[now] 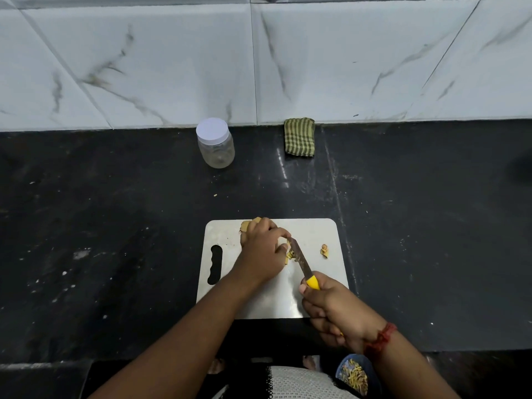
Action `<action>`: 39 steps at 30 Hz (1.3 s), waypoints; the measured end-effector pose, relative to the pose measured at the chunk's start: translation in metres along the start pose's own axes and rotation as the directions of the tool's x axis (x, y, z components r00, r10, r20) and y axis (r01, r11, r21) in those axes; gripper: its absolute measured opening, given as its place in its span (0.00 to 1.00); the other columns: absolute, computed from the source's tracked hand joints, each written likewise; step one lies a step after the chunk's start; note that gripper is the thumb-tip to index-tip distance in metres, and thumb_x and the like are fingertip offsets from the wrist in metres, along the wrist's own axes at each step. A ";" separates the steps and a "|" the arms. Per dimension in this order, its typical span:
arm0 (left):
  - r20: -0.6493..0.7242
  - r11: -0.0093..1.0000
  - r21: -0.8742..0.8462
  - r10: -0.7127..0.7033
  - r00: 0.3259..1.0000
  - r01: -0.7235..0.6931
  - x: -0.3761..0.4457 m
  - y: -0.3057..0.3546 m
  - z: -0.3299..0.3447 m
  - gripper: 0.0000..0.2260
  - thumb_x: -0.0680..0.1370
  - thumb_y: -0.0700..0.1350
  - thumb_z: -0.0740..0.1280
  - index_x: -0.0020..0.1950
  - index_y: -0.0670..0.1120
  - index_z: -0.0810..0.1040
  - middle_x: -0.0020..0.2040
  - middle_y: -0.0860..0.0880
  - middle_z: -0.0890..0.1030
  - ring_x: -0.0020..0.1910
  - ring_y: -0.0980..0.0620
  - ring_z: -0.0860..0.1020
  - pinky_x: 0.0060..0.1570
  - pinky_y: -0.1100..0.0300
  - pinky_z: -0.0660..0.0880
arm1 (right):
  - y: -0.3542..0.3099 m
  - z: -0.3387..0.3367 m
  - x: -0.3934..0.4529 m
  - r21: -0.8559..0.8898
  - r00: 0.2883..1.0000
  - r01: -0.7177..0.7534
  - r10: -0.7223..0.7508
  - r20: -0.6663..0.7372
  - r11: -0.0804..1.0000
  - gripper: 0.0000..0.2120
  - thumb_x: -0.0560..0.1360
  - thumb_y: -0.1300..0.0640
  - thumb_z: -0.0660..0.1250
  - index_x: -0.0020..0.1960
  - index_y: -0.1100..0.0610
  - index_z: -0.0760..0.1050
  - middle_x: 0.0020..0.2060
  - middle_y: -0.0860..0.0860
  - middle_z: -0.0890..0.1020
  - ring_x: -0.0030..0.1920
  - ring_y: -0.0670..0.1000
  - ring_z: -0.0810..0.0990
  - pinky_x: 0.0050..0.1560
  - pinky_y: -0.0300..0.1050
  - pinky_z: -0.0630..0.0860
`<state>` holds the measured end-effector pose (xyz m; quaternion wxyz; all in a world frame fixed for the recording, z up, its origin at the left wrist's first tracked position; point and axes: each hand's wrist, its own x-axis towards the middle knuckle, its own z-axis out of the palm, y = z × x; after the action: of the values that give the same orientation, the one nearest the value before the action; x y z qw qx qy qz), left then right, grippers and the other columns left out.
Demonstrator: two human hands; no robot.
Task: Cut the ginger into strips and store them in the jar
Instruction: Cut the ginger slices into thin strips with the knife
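A steel cutting board (313, 286) lies on the black counter in front of me. My left hand (263, 251) grips a tan ginger root (247, 225) at the board's far left, fingers curled over it. My right hand (335, 311) grips the yellow handle of a knife (300, 262), whose dark blade points up-left and meets the ginger at my left fingertips. A few cut ginger strips (289, 256) lie beside the blade. A small ginger scrap (324, 250) sits at the board's right. The clear plastic jar (216, 145) with a white lid stands closed near the wall.
A folded green checked cloth (299, 137) lies against the marble-tiled wall, right of the jar. Below the counter edge, at bottom right, a blue dish (354, 375) holds yellow ginger bits. The black counter (115, 240) stretches left and right of the board.
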<state>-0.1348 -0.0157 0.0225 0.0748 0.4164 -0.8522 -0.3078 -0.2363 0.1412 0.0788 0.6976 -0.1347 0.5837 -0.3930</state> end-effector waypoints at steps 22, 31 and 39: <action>-0.040 0.981 0.189 0.058 0.998 -0.050 0.002 0.001 0.008 0.07 0.80 0.53 0.68 0.47 0.52 0.81 0.53 0.55 0.74 0.61 0.51 0.68 0.62 0.51 0.59 | -0.009 -0.020 -0.008 0.084 0.994 0.079 -0.073 -0.076 0.993 0.04 0.82 0.57 0.59 0.49 0.53 0.64 0.26 0.52 0.63 0.18 0.46 0.55 0.23 0.30 0.55; -0.196 0.956 0.271 0.167 0.966 -0.111 -0.015 -0.008 0.007 0.08 0.81 0.46 0.64 0.53 0.50 0.82 0.53 0.52 0.79 0.55 0.49 0.73 0.56 0.50 0.66 | -0.008 -0.019 -0.007 0.053 0.994 0.070 -0.066 -0.084 0.996 0.05 0.82 0.56 0.59 0.48 0.54 0.63 0.26 0.51 0.63 0.18 0.47 0.56 0.23 0.30 0.56; -0.215 0.919 0.378 0.207 0.954 -0.114 -0.042 -0.028 0.028 0.12 0.76 0.49 0.71 0.58 0.50 0.82 0.56 0.52 0.80 0.55 0.49 0.75 0.53 0.50 0.71 | 0.007 -0.017 0.006 -0.675 0.946 -0.152 -0.092 -0.312 0.722 0.05 0.80 0.56 0.51 0.51 0.56 0.63 0.33 0.56 0.72 0.22 0.50 0.67 0.21 0.38 0.62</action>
<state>-0.1002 0.0157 -0.0108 0.1292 0.3868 -0.9092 -0.0838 -0.2494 0.1466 0.0648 0.4977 -0.3090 0.7960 -0.1523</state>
